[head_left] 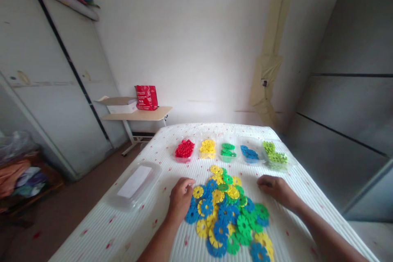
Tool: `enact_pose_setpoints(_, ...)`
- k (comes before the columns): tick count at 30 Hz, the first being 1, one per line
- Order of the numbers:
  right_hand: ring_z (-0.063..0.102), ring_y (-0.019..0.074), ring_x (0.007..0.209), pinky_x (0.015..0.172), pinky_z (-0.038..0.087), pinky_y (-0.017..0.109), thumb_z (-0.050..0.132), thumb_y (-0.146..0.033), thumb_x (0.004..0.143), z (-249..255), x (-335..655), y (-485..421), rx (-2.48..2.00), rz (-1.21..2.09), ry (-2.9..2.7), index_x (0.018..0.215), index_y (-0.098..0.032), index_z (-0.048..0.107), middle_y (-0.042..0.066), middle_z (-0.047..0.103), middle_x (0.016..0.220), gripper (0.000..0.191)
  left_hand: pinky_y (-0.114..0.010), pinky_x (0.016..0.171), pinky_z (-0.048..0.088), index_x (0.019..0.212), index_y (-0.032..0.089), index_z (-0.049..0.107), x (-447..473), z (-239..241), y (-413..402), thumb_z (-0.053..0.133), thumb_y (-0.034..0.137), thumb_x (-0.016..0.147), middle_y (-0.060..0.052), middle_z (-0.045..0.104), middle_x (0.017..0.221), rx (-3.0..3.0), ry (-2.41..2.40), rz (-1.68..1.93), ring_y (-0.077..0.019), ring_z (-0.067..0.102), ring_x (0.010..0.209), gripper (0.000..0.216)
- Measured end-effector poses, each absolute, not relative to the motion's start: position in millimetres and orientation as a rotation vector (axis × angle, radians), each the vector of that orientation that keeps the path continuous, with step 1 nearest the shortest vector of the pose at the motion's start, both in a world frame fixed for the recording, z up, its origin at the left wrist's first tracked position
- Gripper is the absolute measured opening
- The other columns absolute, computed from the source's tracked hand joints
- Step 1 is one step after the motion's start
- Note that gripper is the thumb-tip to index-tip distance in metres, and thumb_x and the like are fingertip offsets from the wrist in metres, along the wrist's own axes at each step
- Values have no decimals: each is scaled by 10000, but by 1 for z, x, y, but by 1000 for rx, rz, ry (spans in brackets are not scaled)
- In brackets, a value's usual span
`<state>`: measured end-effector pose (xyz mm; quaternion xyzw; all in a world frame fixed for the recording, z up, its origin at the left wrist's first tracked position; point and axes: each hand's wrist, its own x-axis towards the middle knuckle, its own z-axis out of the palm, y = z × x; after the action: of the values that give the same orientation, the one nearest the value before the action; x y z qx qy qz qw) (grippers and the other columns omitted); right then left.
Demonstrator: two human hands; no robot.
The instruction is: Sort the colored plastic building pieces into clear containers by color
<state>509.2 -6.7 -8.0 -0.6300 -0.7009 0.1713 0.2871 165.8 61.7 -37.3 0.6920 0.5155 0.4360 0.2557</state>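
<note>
Mixed plastic discs (pixel 225 213) lie heaped between the curled left hand (pixel 180 197) and right hand (pixel 276 188), apparently for easy reach; whether either grips anything I cannot tell. Boxes (pixel 261 154) beyond seemingly keep colours apart.

White ribbed surface (pixel 168 168), red specks. Directly on it: heaped notched discs (pixel 224 213), blue, yellow, green; beyond, row of five clear boxes (pixel 229 159); left, clear plastic lid or tray (pixel 132 203).
</note>
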Motion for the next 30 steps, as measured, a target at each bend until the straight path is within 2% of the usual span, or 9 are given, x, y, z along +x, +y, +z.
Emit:
enact_pose_setpoints(6,587,164,686,595,461,245,571,-243,687,0,509,-23,-1626,816,-1954,803,-197,649,12,648,749,147,-281,743,489,803,196,660,165,-39,62,441,218,722,-36,679,846,1916,1415,1196,-173,626,820,234)
enact_pose_setpoints(9,567,146,670,577,446,226,619,-161,604,5,503,-31,-1678,876,-1997,870,-205,644,2,624,745,271,-288,751,492,802,195,655,165,-40,63,439,205,712,-38,679,846,1946,1422,1198,-174,627,814,235)
enact_pose_setpoints(13,551,152,706,593,429,229,672,-129,529,13,494,-38,-1727,836,-2097,912,-202,626,9,607,804,393,-296,751,495,800,192,652,166,-39,63,438,221,709,-43,679,847,1960,1433,1190,-179,626,815,234)
enact_pose_setpoints(20,536,161,712,586,398,235,668,-154,531,24,480,-41,-1805,699,-2200,883,-209,609,5,591,823,361,-286,714,499,803,183,660,166,-35,61,431,228,705,-54,685,850,1957,1445,1158,-185,633,811,253)
enact_pose_setpoints(30,544,162,736,582,371,219,653,-154,521,24,477,-39,-1884,670,-2213,876,-201,610,4,608,843,360,-291,733,495,822,181,655,165,-39,63,414,198,734,-49,682,860,1995,1459,1141,-179,628,829,257)
